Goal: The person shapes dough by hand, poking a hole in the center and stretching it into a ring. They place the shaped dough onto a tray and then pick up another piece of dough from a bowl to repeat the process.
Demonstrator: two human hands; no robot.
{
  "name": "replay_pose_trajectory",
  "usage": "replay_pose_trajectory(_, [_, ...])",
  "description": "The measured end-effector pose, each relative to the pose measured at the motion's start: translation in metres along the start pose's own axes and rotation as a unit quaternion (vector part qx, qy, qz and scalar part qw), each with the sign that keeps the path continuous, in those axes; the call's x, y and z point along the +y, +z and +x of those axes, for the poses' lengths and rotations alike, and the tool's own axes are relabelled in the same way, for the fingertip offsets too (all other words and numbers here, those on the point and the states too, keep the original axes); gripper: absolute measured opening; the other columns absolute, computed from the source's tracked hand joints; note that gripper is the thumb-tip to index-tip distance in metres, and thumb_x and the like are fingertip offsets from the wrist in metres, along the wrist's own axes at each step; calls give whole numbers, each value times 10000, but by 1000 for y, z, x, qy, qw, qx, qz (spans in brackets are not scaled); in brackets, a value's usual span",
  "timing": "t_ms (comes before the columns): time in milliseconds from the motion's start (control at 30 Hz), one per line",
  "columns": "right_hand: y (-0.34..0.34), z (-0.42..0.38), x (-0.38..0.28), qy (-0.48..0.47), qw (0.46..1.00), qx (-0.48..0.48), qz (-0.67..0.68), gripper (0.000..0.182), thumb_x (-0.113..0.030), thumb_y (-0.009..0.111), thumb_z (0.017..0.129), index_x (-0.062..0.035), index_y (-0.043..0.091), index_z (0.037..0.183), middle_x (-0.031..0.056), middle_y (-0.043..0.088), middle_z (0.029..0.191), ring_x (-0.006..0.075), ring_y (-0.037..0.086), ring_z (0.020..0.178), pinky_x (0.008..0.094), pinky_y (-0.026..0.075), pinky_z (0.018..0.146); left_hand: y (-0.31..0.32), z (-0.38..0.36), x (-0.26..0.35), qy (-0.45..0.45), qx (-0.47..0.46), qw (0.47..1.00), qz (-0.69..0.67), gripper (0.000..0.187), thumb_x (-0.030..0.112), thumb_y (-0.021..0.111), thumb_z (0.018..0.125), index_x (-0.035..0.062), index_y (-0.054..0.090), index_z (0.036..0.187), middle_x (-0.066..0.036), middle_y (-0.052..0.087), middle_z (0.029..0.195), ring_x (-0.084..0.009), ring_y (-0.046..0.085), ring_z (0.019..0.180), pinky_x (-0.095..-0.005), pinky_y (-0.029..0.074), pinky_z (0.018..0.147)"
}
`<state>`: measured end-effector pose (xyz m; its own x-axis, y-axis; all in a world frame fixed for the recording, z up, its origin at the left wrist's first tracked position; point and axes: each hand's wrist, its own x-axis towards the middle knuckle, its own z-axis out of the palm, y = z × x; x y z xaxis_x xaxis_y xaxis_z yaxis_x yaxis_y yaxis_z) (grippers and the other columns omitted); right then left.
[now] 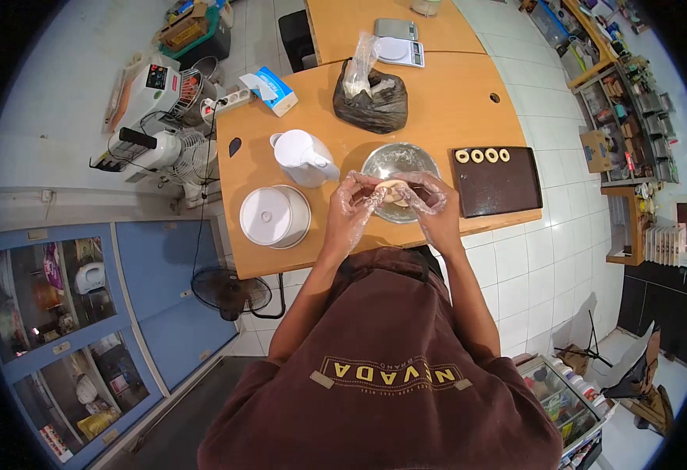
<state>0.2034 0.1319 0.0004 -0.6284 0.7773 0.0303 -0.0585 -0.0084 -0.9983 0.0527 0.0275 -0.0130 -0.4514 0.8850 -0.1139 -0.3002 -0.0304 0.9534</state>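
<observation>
Between my left hand (353,205) and my right hand (431,205) is a small pale piece of dough (393,186), pinched by the fingers of both. White flour coats both hands. They hold the dough over the near part of a steel mixing bowl (400,154), whose inside is dusted with flour; more dough seems to lie in it, partly hidden by my hands. To the right, a dark baking tray (498,190) carries a row of several dough rings (491,155) along its far edge.
On the wooden table (296,92) stand a white pitcher (302,159) and a white lidded container (275,217) at left. A black plastic bag (371,106) sits behind the bowl, with a white kitchen scale (400,52) farther back. A blue tissue box (273,92) lies at the far left.
</observation>
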Motion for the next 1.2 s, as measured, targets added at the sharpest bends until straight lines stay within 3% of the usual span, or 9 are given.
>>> replay_pose_trajectory(133, [4, 0, 5, 23, 998, -5, 60, 257, -28, 705, 988, 34, 692, 1237, 78, 716, 1143, 147, 682, 1032, 300, 543, 938, 3, -2, 0, 2, 26, 1000, -13, 204, 23, 687, 987, -15, 595, 1166, -101, 663, 1103, -141, 649, 1021, -292, 554, 905])
replay_pose_trajectory(233, [3, 1, 6, 23, 998, -52, -17, 301, -19, 712, 977, 32, 666, 1270, 75, 714, 1152, 144, 681, 1037, 305, 543, 945, 2, 1, -6, 5, 18, 999, -50, 248, 20, 702, 974, -1, 587, 1193, -94, 665, 1111, -139, 646, 1026, -285, 549, 908])
replay_pose_trajectory(433, [-6, 7, -1, 15, 995, -83, -50, 337, -6, 730, 953, 32, 657, 1279, 75, 713, 1163, 137, 677, 1038, 304, 543, 942, -3, 4, 2, 5, -47, 999, 14, 304, 1, 706, 953, 23, 585, 1231, -71, 667, 1131, -135, 644, 1032, -273, 535, 928])
replay_pose_trajectory(533, [-12, 8, -3, 30, 997, -65, -27, 321, -18, 733, 955, 25, 672, 1268, 75, 708, 1165, 139, 672, 1050, 300, 539, 945, -8, 4, 0, 5, -36, 998, 49, 277, 24, 696, 982, 36, 600, 1241, -60, 678, 1123, -133, 654, 1043, -316, 527, 963])
replay_pose_trajectory(733, [-3, 8, 5, -32, 997, -46, -53, 301, 2, 730, 908, -16, 722, 1209, 84, 733, 1090, 166, 681, 1020, 320, 552, 898, -5, 8, -1, 1, -28, 999, -24, 210, -2, 653, 983, 6, 594, 1184, -71, 658, 1088, -133, 643, 1018, -280, 532, 934])
replay_pose_trajectory(833, [-3, 7, -1, -6, 996, -70, -57, 306, 11, 723, 909, -14, 721, 1213, 84, 729, 1075, 170, 676, 1032, 316, 548, 905, -2, 7, 9, -9, -53, 998, 30, 148, 15, 629, 1006, 3, 601, 1150, -75, 658, 1079, -132, 642, 1006, -288, 527, 930])
replay_pose_trajectory(933, [-3, 7, 3, -17, 998, -52, -26, 302, 14, 723, 912, -6, 719, 1213, 90, 727, 1087, 172, 681, 1024, 310, 548, 907, -6, 10, -4, 6, -44, 999, 20, 145, 25, 634, 1011, 4, 603, 1152, -71, 660, 1077, -129, 641, 1015, -294, 514, 943])
replay_pose_trajectory(1033, [-7, 6, 10, 36, 998, -41, 38, 293, -51, 731, 969, 30, 691, 1247, 72, 691, 1126, 158, 691, 1037, 303, 547, 923, -5, 10, -8, -31, -2, 999, -29, 153, 22, 645, 1005, 9, 606, 1153, -67, 659, 1083, -128, 634, 1036, -293, 503, 957])
replay_pose_trajectory(1200, [-7, 7, 12, 12, 999, -33, -16, 273, -17, 735, 933, 12, 721, 1205, 89, 720, 1113, 166, 691, 1014, 314, 551, 908, 3, 9, 0, -10, -6, 999, -41, 133, 28, 658, 1002, 16, 616, 1127, -43, 651, 1064, -116, 629, 1030, -281, 497, 944])
